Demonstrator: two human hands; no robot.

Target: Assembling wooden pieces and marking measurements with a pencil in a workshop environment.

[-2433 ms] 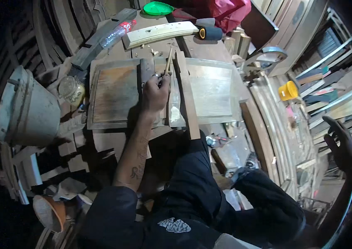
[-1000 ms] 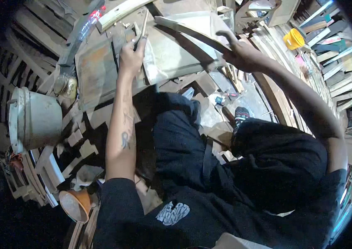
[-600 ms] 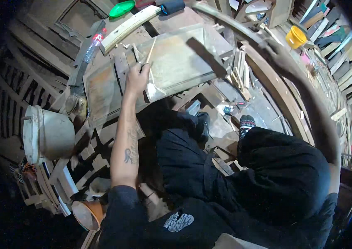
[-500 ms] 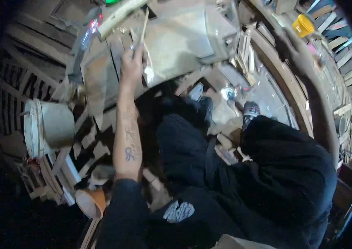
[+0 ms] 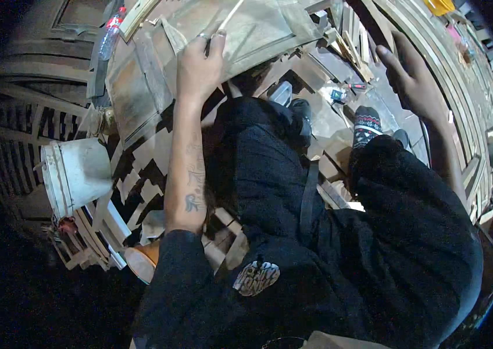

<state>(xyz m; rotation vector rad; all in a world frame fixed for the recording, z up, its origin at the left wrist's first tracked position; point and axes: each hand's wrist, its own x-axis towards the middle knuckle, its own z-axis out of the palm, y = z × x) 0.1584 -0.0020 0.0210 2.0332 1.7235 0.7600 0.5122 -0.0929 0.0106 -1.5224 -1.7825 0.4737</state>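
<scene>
My left hand (image 5: 200, 67) is closed round the near end of a thin pale wooden strip (image 5: 233, 14), which slants up and right to the top edge. It is over a framed wooden panel (image 5: 258, 38), like a cabinet door. My right hand (image 5: 412, 81) is up at the right, thumb and forefinger apart, beside a brown slat (image 5: 376, 20) and long planks (image 5: 432, 43). Its other fingers are partly hidden, and I see nothing held in it. A second framed panel (image 5: 136, 90) lies left of my left forearm.
A white bucket (image 5: 81, 174) and an orange container (image 5: 142, 262) stand at my left among wood offcuts (image 5: 223, 232). A plastic bottle (image 5: 111, 35) lies at upper left. Near my socked foot (image 5: 367, 125) are a small dark box (image 5: 337, 95) and scrap wood. A yellow container (image 5: 438, 7) is at far right.
My right hand, blurred before, now shows clearly at the right with thumb and forefinger apart. My left hand still holds the strip, slightly farther right. The view has shifted.
</scene>
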